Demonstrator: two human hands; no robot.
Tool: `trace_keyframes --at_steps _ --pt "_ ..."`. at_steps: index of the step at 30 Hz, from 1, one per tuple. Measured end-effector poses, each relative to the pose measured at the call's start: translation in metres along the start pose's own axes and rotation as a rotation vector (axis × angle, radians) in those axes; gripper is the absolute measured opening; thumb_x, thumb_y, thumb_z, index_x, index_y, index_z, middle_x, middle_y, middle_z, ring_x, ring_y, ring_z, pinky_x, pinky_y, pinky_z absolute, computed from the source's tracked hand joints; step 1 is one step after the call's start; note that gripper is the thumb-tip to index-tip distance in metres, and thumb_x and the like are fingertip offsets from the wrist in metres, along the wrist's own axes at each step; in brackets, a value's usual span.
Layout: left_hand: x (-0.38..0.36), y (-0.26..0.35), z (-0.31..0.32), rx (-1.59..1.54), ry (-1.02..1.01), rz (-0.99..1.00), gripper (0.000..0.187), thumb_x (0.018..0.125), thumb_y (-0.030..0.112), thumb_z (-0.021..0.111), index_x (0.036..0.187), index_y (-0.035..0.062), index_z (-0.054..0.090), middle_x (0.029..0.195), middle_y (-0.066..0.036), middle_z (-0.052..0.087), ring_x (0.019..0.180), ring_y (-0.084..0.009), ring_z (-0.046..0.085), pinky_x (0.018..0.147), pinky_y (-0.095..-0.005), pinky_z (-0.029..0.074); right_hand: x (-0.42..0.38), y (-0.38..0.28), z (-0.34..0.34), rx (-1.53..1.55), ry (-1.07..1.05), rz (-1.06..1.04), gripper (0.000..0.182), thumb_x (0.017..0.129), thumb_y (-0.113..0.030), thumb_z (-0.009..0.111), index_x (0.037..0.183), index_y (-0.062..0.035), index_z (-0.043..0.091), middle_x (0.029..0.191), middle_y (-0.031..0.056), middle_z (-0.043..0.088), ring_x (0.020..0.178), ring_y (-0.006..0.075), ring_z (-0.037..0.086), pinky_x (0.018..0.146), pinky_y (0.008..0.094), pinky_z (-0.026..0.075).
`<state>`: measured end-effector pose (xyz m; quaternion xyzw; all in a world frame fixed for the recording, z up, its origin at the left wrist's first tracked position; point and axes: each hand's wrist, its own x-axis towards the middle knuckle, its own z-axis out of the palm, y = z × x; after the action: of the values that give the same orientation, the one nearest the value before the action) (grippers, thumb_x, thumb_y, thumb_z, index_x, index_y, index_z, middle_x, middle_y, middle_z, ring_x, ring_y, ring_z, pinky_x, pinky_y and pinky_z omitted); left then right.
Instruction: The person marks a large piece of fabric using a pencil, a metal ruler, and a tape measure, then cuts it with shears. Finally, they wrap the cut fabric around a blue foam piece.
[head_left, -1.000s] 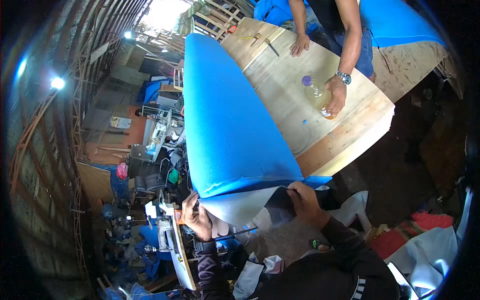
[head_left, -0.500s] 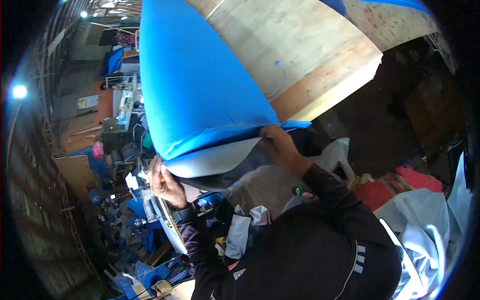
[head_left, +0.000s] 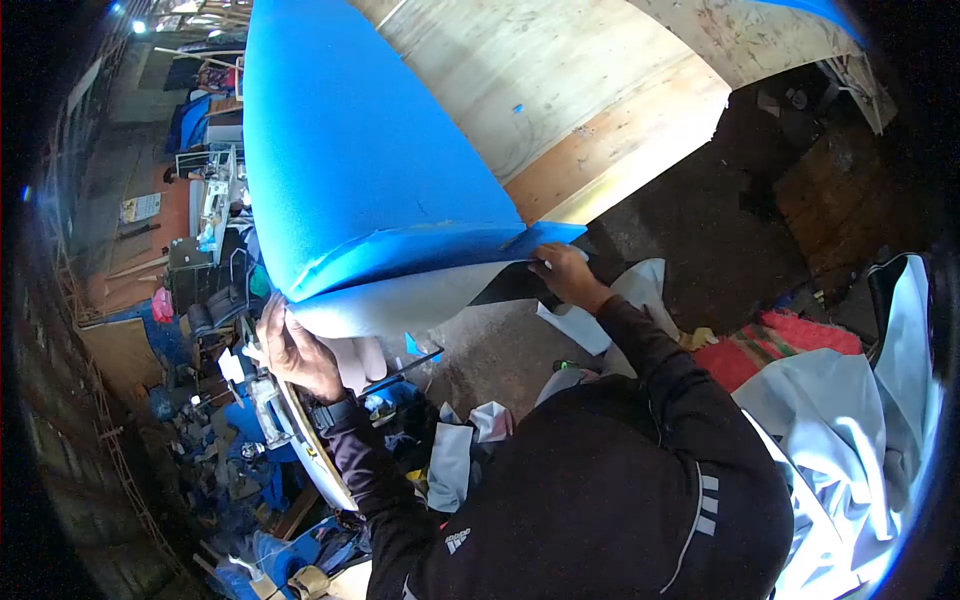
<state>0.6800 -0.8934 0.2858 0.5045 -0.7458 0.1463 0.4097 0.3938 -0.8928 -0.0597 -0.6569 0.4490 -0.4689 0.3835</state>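
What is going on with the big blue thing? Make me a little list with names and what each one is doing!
Left hand: grips the near left corner of the blue foam sheet.
Right hand: pinches the sheet's near right corner.
Blue foam sheet: lies along the plywood panel and hangs over its near end.
Sheet underside: pale grey, showing where the edge curls up.
Floor nearby: white cloth scraps and a red mat.
Sleeves: black.

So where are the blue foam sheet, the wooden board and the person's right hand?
blue foam sheet (head_left: pixel 370 150), head view, middle of its top face
wooden board (head_left: pixel 560 80), head view, bare top surface
right hand (head_left: pixel 565 275), head view, back of hand
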Motion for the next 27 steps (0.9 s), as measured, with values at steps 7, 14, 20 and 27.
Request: trace_keyframes --at_steps 7,14,20,27 --pt "-0.006 -0.014 -0.002 -0.103 0.004 -0.020 0.018 0.104 0.005 0.062 0.117 -0.0020 0.072 0.121 -0.015 0.071 0.113 -0.0268 0.067 0.104 -0.0390 0.051 -0.028 -0.003 0.008 -0.037 0.030 -0.030 0.011 0.089 -0.008 0.070 0.096 -0.0020 0.066 0.094 0.0173 0.066 0.093 0.0402 0.063 0.083 0.0508 0.051" --pt "-0.004 -0.016 -0.001 -0.010 0.015 0.058 0.019 0.104 0.011 0.064 0.117 -0.0005 0.072 0.118 -0.013 0.072 0.108 -0.0248 0.069 0.100 -0.0380 0.053 -0.025 0.027 0.017 -0.117 0.199 0.023 0.011 0.089 -0.012 0.071 0.093 -0.0028 0.066 0.097 0.0179 0.065 0.093 0.0419 0.062 0.081 0.0521 0.051" --pt "-0.002 -0.017 -0.002 -0.006 0.014 0.075 0.020 0.104 0.012 0.065 0.118 0.0007 0.073 0.116 -0.013 0.073 0.107 -0.0242 0.070 0.098 -0.0375 0.054 -0.004 0.026 0.009 -0.192 0.274 0.101 0.012 0.090 -0.014 0.071 0.096 -0.0046 0.070 0.098 0.0174 0.065 0.092 0.0413 0.062 0.081 0.0517 0.052" --pt "-0.003 -0.018 -0.005 -0.014 -0.022 0.064 0.018 0.103 0.008 0.065 0.117 -0.0001 0.073 0.118 -0.014 0.072 0.108 -0.0244 0.069 0.099 -0.0369 0.053 -0.035 0.024 0.035 -0.217 0.127 0.154 0.014 0.090 -0.017 0.073 0.099 -0.0060 0.072 0.091 0.0150 0.066 0.091 0.0387 0.065 0.080 0.0491 0.053"
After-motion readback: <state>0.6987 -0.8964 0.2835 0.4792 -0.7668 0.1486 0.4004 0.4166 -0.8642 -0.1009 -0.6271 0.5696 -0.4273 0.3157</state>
